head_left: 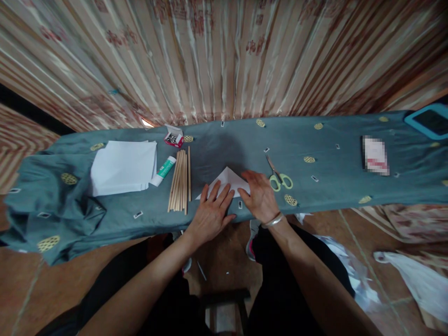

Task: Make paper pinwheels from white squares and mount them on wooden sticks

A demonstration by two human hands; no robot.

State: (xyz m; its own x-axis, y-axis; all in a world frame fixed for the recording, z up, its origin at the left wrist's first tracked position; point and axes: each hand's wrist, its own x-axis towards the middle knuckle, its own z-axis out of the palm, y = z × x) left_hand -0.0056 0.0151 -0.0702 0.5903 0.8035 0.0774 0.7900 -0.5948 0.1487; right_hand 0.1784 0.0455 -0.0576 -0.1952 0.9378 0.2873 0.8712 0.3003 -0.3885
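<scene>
The folded white paper triangle [229, 179] is laid near the front edge of the blue-green patterned tablecloth [332, 158]. It is pinned by both hands, the left hand [212, 212] with fingers spread and the right hand [261, 196] flat, evidently to hold it flat. Yellow-handled scissors [280, 179] are placed just right, within reach.

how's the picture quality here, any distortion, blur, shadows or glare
Head view: wide-angle distortion bows the table and fans the curtain folds; a card at right is pixelated; a soft shadow lies on the cloth beyond the paper; the left hand and right hand look fairly sharp; light is dim and even, without glare.
</scene>
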